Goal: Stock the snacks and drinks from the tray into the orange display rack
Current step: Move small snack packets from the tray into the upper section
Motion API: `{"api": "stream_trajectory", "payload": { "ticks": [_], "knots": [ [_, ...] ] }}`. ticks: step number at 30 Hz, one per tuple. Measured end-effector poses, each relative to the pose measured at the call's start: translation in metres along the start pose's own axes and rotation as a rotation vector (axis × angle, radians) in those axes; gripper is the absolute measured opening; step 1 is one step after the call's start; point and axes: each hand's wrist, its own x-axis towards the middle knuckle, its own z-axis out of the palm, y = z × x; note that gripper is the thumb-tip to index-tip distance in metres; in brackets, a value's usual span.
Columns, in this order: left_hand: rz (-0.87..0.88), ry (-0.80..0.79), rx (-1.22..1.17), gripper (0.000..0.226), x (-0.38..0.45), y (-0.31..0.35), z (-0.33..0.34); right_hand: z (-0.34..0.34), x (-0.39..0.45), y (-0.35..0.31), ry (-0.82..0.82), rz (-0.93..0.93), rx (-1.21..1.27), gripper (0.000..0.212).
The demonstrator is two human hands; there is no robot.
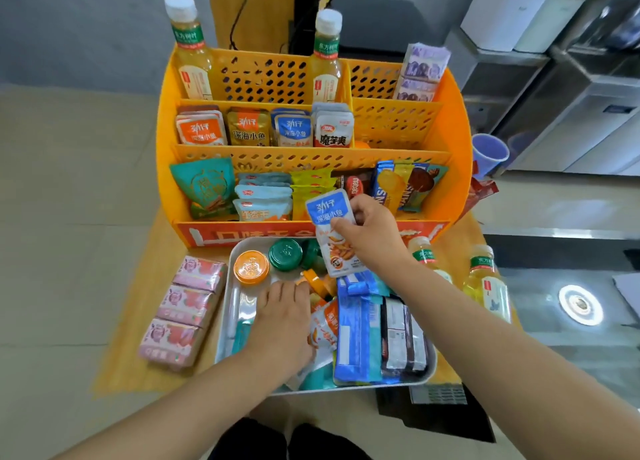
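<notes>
My right hand point(372, 236) pinches a blue-and-white fish snack packet point(329, 217), held upright just above the tray's far edge, in front of the orange display rack point(311, 161). My left hand point(282, 316) lies flat, palm down, on the snacks inside the grey tray point(228, 328). The tray holds an orange-lidded jar point(251, 266), a green-lidded jar point(285, 254), blue packets point(356, 335) and a dark packet point(403, 342). In the rack, two tea bottles point(192, 49) stand in the back row, and small packets fill the middle and front rows.
Three pink snack packs point(185, 307) lie on the table left of the tray. Two more tea bottles point(486, 279) stand to its right. A purple cup point(488, 153) sits beside the rack's right wall. The rack's middle-right compartment point(394, 123) shows no goods.
</notes>
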Motion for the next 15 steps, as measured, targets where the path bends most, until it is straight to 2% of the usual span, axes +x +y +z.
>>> {"api": "stream_trajectory", "payload": {
  "ticks": [4, 6, 15],
  "knots": [
    [-0.005, 0.053, -0.004, 0.056, 0.000, 0.003, -0.003, -0.001, 0.002, 0.002, -0.018, -0.031, 0.004, 0.014],
    [0.003, 0.076, 0.016, 0.050, -0.001, 0.005, -0.004, -0.001, 0.004, 0.001, -0.031, -0.046, 0.025, 0.013],
    [0.035, 0.034, 0.134, 0.074, -0.008, 0.007, -0.007, 0.002, 0.023, -0.016, 0.011, -0.048, 0.144, 0.022]
  ]
}}
